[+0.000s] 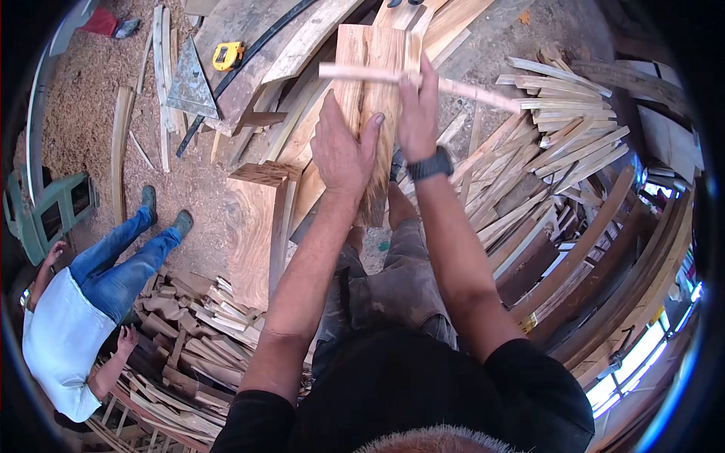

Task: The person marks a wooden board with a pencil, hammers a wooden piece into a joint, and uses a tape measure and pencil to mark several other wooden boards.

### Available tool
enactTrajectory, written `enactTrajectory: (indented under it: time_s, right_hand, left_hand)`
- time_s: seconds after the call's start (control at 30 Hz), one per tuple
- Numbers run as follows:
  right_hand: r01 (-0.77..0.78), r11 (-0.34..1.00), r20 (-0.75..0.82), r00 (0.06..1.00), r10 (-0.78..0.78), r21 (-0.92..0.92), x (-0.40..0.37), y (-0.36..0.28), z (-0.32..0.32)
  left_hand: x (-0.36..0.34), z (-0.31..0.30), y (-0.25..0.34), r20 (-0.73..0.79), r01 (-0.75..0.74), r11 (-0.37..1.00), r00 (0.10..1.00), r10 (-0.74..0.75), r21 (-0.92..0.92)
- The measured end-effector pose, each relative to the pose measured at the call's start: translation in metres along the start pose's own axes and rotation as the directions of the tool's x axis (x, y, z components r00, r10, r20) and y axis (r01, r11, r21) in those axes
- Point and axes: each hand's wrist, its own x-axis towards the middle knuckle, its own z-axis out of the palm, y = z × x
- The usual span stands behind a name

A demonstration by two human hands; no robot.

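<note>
A thick wooden plank (pixel 351 57) with a dark crack along its grain stands out in front of me. My left hand (pixel 343 151) lies against its left side and face, fingers stretched out and thumb apart. A thin, pale wooden strip (pixel 479 93) crosses the plank and reaches out to the right. My right hand (pixel 418 109), with a dark watch on the wrist, has its fingers closed round this strip near the plank's right edge. Slight blur softens the right hand's fingers.
At left, a yellow tape measure (pixel 227 56) and a metal triangular square (pixel 191 84) lie near large boards. Offcut strips (pixel 574 113) are heaped at right. Another person (pixel 75 325) in jeans stands lower left, near a green plastic stool (pixel 53 211). A wood block (pixel 257 234) stands beside my legs.
</note>
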Motion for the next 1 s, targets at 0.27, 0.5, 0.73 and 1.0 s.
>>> enactTrajectory:
  time_s: [0.27,0.5,0.73,1.0]
  right_hand:
    - [0.008,1.000,-0.018,1.000,-0.008,0.015,0.062,0.001,0.009]
    - [-0.057,0.995,-0.032,0.998,0.060,0.084,0.000,0.002,0.002]
    - [-0.053,0.990,0.085,0.995,0.043,0.128,0.055,0.001,0.006]
    - [-0.046,0.993,0.075,0.996,0.038,0.112,0.001,0.001,-0.005]
  left_hand:
    - [-0.001,0.000,0.000,-0.016,-0.008,1.000,1.000,0.008,0.027]
    - [-0.001,0.002,-0.001,-0.016,-0.023,0.999,1.000,0.024,0.029]
    - [0.003,0.002,0.007,-0.014,0.009,0.999,1.000,-0.010,-0.031]
    - [0.005,0.006,0.003,-0.031,-0.002,0.998,1.000,0.000,-0.065]
